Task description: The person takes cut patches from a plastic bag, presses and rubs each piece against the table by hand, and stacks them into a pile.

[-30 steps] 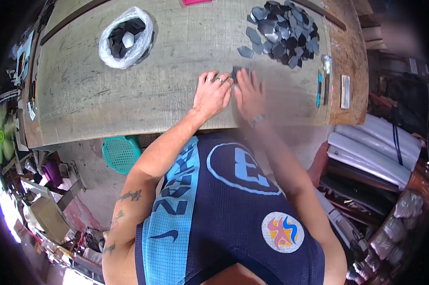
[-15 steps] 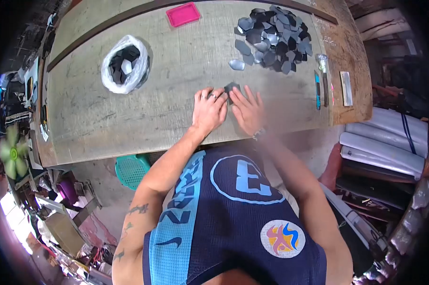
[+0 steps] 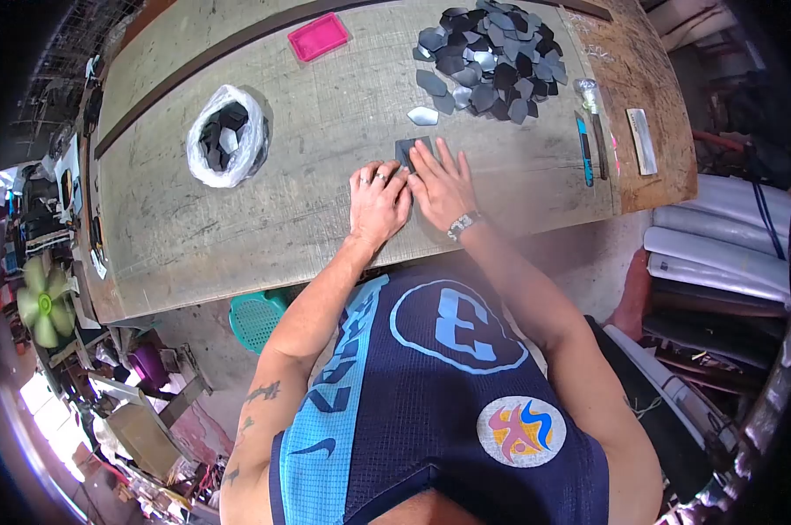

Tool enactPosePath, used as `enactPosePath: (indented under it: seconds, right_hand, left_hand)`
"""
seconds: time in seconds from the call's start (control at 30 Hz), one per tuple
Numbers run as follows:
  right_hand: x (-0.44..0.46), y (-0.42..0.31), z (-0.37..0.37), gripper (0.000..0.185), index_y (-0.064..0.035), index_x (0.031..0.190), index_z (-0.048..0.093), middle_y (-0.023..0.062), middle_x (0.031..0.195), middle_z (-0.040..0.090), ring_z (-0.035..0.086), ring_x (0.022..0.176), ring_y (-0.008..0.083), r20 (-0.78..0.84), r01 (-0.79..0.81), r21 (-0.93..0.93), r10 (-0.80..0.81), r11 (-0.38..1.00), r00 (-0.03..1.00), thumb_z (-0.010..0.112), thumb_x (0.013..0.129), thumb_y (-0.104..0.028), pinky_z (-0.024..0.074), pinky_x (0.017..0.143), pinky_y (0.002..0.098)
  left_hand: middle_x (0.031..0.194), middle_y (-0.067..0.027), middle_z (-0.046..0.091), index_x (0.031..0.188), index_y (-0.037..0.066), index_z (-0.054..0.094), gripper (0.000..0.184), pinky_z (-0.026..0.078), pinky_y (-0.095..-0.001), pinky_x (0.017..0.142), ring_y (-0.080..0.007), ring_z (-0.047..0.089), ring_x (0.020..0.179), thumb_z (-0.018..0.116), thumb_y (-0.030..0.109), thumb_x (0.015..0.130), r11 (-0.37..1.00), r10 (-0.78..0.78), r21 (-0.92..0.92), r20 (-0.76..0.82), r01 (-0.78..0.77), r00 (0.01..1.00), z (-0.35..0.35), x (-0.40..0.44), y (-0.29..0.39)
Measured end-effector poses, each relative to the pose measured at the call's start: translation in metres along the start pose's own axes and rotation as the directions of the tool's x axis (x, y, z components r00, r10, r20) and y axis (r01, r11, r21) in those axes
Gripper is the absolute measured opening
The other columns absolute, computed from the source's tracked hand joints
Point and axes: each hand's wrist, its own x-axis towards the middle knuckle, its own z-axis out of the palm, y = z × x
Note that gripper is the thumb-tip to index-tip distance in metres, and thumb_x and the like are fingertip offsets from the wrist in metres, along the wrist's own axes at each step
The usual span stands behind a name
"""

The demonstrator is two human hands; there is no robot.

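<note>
A dark grey flat piece (image 3: 405, 150) lies on the worktable before me, its far corner showing beyond my fingers. My left hand (image 3: 379, 203), with rings on it, rests on the table with curled fingers, the thumb and fingertips closed at the near-left edge of the piece. Stretched flat, the fingers of my right hand (image 3: 443, 185) lie over the right part of the piece and hide it there. A single light-grey pointed piece (image 3: 423, 116) lies just beyond. Behind it is a heap of dark pointed pieces (image 3: 505, 66).
At the left, a clear plastic bag (image 3: 226, 175) holds similar dark pieces. A pink tray (image 3: 319, 38) sits at the back. A blue cutter (image 3: 584, 150) and a brush-like tool (image 3: 595, 114) lie to the right, near a pale strip (image 3: 642, 142). The wooden table (image 3: 308, 249) ends close to my body.
My right hand has moved in beside my left, its fingers now further over the dark piece. More of the piece's left side shows. The whole view has shifted slightly.
</note>
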Motion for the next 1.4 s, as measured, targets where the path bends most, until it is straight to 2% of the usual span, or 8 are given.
enactPosePath:
  seconds: [0.27, 0.33, 0.5, 0.83, 1.17, 1.2, 1.3, 1.4]
  right_hand:
    - [-0.040, 0.036, -0.022, 0.056, -0.0132, 0.157, 0.048, 0.0043, 0.167, 0.040, 0.030, 0.157, 0.0326, 0.030, -0.072, -0.101, 0.076, 0.992, 0.997, 0.051, 0.107, -0.036, 0.0211, 0.126, 0.0598]
    - [-0.048, 0.047, -0.031, 0.058, -0.0108, 0.159, 0.045, 0.0074, 0.168, 0.039, 0.028, 0.157, 0.0338, 0.025, -0.132, -0.114, 0.136, 0.985, 0.990, 0.051, 0.106, -0.035, 0.0209, 0.126, 0.0599]
    - [-0.052, 0.073, -0.025, 0.065, -0.0030, 0.158, 0.043, 0.0175, 0.167, 0.037, 0.028, 0.157, 0.0377, -0.061, -0.159, -0.102, 0.153, 0.982, 0.986, 0.055, 0.104, -0.036, 0.0212, 0.125, 0.0599]
    - [-0.032, 0.078, -0.007, 0.060, -0.0078, 0.159, 0.044, 0.0109, 0.168, 0.039, 0.033, 0.156, 0.0324, -0.212, -0.260, -0.277, 0.205, 0.925, 0.955, 0.050, 0.107, -0.038, 0.0246, 0.123, 0.0572]
    - [-0.031, 0.082, -0.007, 0.054, -0.0098, 0.160, 0.043, 0.0096, 0.168, 0.039, 0.032, 0.157, 0.0317, -0.178, -0.321, -0.279, 0.279, 0.905, 0.943, 0.043, 0.110, -0.031, 0.0240, 0.124, 0.0561]
    - [-0.031, 0.080, -0.007, 0.054, -0.0104, 0.161, 0.041, 0.0093, 0.169, 0.038, 0.030, 0.158, 0.0306, -0.168, -0.342, -0.275, 0.305, 0.899, 0.937, 0.041, 0.110, -0.030, 0.0222, 0.125, 0.0556]
    - [-0.030, 0.080, -0.005, 0.054, -0.0104, 0.161, 0.041, 0.0093, 0.169, 0.038, 0.030, 0.158, 0.0300, -0.183, -0.363, -0.264, 0.323, 0.894, 0.929, 0.041, 0.110, -0.030, 0.0213, 0.126, 0.0547]
    - [-0.029, 0.073, -0.008, 0.054, -0.0100, 0.160, 0.042, 0.0092, 0.169, 0.038, 0.031, 0.158, 0.0300, -0.190, -0.376, -0.265, 0.335, 0.888, 0.923, 0.040, 0.110, -0.031, 0.0215, 0.126, 0.0542]
  left_hand:
    - [0.128, -0.0091, 0.065, 0.121, 0.008, 0.071, 0.037, 0.042, -0.0495, 0.105, -0.0319, 0.057, 0.122, 0.076, 0.019, 0.087, 0.999, -0.027, 0.025, 0.013, 0.026, 1.000, -0.001, 0.000, 0.001]
    - [0.132, -0.0118, 0.062, 0.125, 0.007, 0.069, 0.044, 0.042, -0.0497, 0.105, -0.0338, 0.055, 0.122, 0.078, 0.026, 0.087, 0.962, -0.221, -0.166, 0.001, 0.218, 0.975, -0.001, -0.001, 0.000]
    - [0.133, -0.0140, 0.059, 0.124, 0.007, 0.070, 0.051, 0.044, -0.0485, 0.101, -0.0363, 0.051, 0.123, 0.081, 0.035, 0.083, 0.889, -0.439, 0.075, -0.140, 0.451, 0.888, 0.006, 0.027, 0.022]
    - [0.125, -0.0113, 0.061, 0.118, 0.009, 0.071, 0.040, 0.048, -0.0474, 0.096, -0.0333, 0.055, 0.120, 0.081, 0.025, 0.083, 0.988, -0.154, 0.021, 0.091, 0.153, 0.984, 0.012, 0.035, 0.005]
    - [0.133, -0.0206, 0.063, 0.115, 0.001, 0.070, 0.030, 0.053, -0.0498, 0.103, -0.0399, 0.061, 0.128, 0.069, 0.021, 0.093, 0.994, -0.019, -0.088, 0.475, 0.069, 0.880, 0.008, 0.050, -0.033]
    - [0.117, -0.0230, 0.071, 0.109, 0.001, 0.071, 0.024, 0.058, -0.0507, 0.091, -0.0392, 0.069, 0.112, 0.064, 0.019, 0.095, 0.986, 0.013, -0.161, 0.287, 0.035, 0.958, 0.006, 0.038, -0.044]
    - [0.098, -0.0224, 0.074, 0.105, 0.002, 0.073, 0.021, 0.058, -0.0518, 0.083, -0.0395, 0.073, 0.094, 0.063, 0.018, 0.095, 0.942, -0.225, -0.151, 0.379, 0.300, 0.898, -0.054, 0.035, -0.074]
    - [0.092, -0.0197, 0.075, 0.101, 0.006, 0.075, 0.018, 0.059, -0.0479, 0.078, -0.0398, 0.073, 0.084, 0.065, 0.019, 0.095, 0.864, -0.432, -0.309, -0.052, 0.397, 0.900, -0.133, 0.031, -0.136]
